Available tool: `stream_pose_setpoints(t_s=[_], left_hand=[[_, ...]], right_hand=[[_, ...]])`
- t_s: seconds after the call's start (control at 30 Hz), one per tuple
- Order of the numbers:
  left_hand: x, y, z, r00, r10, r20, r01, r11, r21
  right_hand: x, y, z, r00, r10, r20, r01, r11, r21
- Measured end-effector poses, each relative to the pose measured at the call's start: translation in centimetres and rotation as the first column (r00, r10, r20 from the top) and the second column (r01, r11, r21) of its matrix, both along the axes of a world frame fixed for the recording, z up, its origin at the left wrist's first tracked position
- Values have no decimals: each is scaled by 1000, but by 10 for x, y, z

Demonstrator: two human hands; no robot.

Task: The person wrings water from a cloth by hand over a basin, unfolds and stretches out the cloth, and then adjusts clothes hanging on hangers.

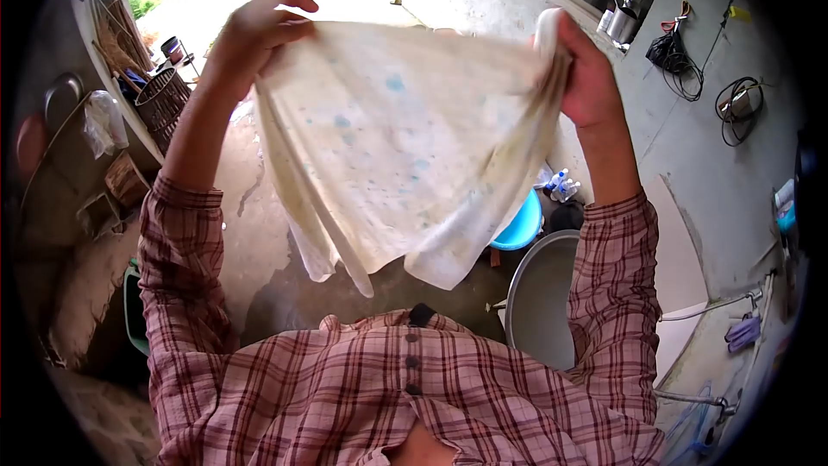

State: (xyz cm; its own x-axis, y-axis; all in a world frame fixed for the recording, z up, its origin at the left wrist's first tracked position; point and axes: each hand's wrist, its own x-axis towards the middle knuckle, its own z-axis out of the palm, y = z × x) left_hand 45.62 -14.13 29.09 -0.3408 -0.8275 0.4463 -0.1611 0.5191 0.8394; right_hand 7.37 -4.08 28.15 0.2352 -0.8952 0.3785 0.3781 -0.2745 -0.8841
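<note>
A whitish cloth [405, 129] with pale blue spots hangs spread out between my two raised hands. My left hand [263, 39] pinches its upper left corner, with the index finger stretched above the edge. At the upper right, my right hand [582, 73] is closed around a bunched part of the cloth. The lower edge hangs in loose, uneven points in front of my checked shirt. The cloth hides part of the floor behind it.
Below right are a blue basin [520, 223], a large metal basin [545, 298] and plastic bottles [562, 185]. A woven basket [162, 97] stands at the left. Cables [739, 112] hang on the right wall. The concrete floor [240, 242] has a dark wet patch.
</note>
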Motion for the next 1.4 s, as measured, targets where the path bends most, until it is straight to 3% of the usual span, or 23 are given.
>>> stream_pose_setpoints(t_s=[0.03,0.07,0.1,0.17,0.2,0.27,0.3,0.33,0.4,0.43,0.53,0.57,0.6,0.67,0.77,0.87,0.9,1.0,1.07,1.13,1.27,1.3,1.4], left_hand=[[-8,4,-3,999,33,35,-32,999,-15],[-15,5,-7,995,66,70,-64,997,-31],[-18,4,-11,998,6,62,-6,1000,-6],[-25,4,-19,997,-69,27,68,997,33],[-29,3,-23,997,-81,13,81,996,45],[-30,9,-27,997,-68,28,67,997,40],[-32,7,-30,995,-95,-17,96,995,39],[-35,7,-32,991,-123,-58,125,991,38],[-42,14,-33,989,-128,-68,131,990,44],[-48,16,-33,984,-157,-80,161,986,42],[-66,25,-33,975,-203,-90,205,979,20],[-76,20,-39,954,-265,-141,251,962,-108],[-83,20,-43,926,-331,-183,286,929,-236],[-85,24,-46,953,-273,-134,241,946,-216],[-88,30,-51,942,-266,-203,231,956,-179],[-87,23,-75,882,-437,-173,432,899,-69],[-87,26,-83,866,-482,-134,487,874,1],[-88,25,-129,975,-175,136,192,973,-125],[-98,29,-165,988,-150,-36,145,983,-113],[-99,34,-202,994,15,110,11,974,-227],[-94,24,-286,969,99,227,-84,994,-75],[-97,27,-299,953,155,262,-131,986,-108],[-84,21,-325,962,154,226,-186,974,129]], right_hand=[[36,11,9,967,-180,-182,166,982,-88],[40,12,12,856,-198,-478,112,973,-203],[53,14,5,658,-389,-645,119,899,-420],[75,20,5,124,-495,-860,63,869,-491],[77,12,-9,120,-561,-819,269,813,-517],[67,5,-8,344,-549,-762,406,818,-407],[69,6,-8,590,-513,-624,420,854,-306],[74,5,-6,753,-433,-496,386,901,-201],[88,6,2,955,-251,-155,252,968,-18],[83,-2,-4,982,-181,-48,183,982,54],[92,-15,-12,826,-370,-426,262,920,-292],[103,-10,-8,667,-480,-570,327,876,-356],[110,-13,-14,560,-577,-595,323,813,-484],[117,-9,-10,534,-384,-753,235,923,-304],[102,-14,-14,658,-324,-680,344,932,-112],[102,-9,-1,855,-333,-398,323,942,-95],[99,-9,1,848,-354,-394,334,935,-120],[95,-9,10,816,-429,-388,371,903,-217],[98,-7,14,770,-550,-323,472,832,-292],[96,-8,18,748,-618,-244,534,777,-332],[78,-6,35,734,-631,-252,515,758,-400],[67,1,41,752,-613,-243,505,772,-386],[50,5,47,761,-599,-249,495,784,-373]])
